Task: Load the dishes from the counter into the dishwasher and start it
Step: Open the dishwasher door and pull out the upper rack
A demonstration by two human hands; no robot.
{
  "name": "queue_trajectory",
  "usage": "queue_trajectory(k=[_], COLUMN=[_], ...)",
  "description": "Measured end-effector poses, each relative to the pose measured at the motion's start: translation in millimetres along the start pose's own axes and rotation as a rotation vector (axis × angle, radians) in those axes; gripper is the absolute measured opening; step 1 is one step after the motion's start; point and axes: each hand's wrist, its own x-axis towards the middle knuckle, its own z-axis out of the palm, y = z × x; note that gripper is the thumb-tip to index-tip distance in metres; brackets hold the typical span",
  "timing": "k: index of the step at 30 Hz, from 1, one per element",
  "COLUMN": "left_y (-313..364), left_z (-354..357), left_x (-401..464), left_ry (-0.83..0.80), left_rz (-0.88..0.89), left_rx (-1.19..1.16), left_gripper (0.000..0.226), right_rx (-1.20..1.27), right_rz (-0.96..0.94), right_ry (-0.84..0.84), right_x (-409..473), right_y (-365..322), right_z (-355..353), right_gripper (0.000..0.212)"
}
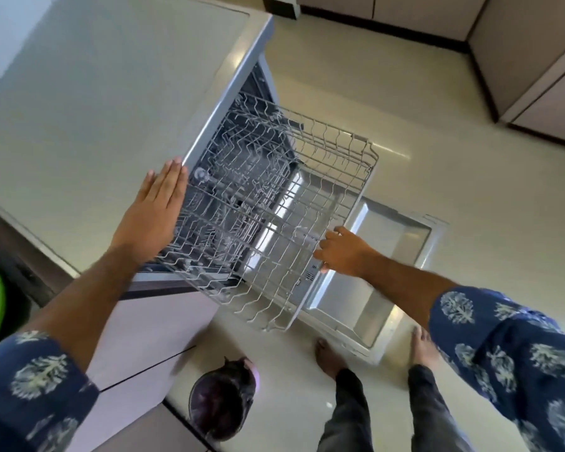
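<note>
The setting is a kitchen with a pale tiled floor point(421, 102) and a bare light countertop point(95, 102) above the dishwasher point(265, 79). The dishwasher door point(388, 265) is folded down flat toward the floor, and the upper rack point(274, 203) is drawn out of the dishwasher over that door; no dishes are visible in the rack or on the part of the countertop in view. The left hand point(154, 207) lies flat with straight fingers on the countertop edge beside the dishwasher opening, holding nothing. The right hand point(343, 252) has its fingers curled around the front wire of the upper rack. Bare feet point(330, 353) stand close to the door's outer edge. Risks, as a judgement: a sharp pull could run the rack to the end of its travel or jolt it off its rails; a forward step could strike the lowered door; fingers could be pinched between rack wire and frame. No brand, label or legible writing is visible on the dishwasher.
</note>
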Motion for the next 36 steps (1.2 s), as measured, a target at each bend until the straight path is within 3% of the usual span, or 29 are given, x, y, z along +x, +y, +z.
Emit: queue_trajectory(k=[4, 8, 20, 24, 27, 31, 36], left_y=[-3, -2, -1, -3, 2, 39, 125], left_z=[5, 4, 7, 8, 4, -5, -8], left_x=[-1, -1, -1, 0, -1, -15, -72], left_ry=[0.009, 0.006, -0.016, -0.027, -0.036, -0.054, -0.104], left_rz=[0.175, 0.204, 0.171, 0.157, 0.098, -0.248, -0.568], left_rx=[0.082, 0.133, 0.239, 0.231, 0.093, -0.222, -0.308], left_gripper=[0.087, 0.079, 0.072, 0.077, 0.086, 0.097, 0.087], right_rx=[0.154, 0.266, 0.37, 0.315, 0.25, 0.411, 0.356], right_rz=[-0.024, 0.012, 0.108, 0.117, 0.089, 0.087, 0.033], right_ry=[-0.277, -0.476, -0.587, -0.475, -0.368, -0.281, 0.053], right_x=[-11, -20, -18, -28, -42, -50, -56], right_y=[7, 13, 16, 13, 6, 0, -7], right_z=[-14, -18, -1, 6, 9, -13, -68], right_gripper=[0.047, 0.054, 0.04, 0.036, 0.044, 0.065, 0.086])
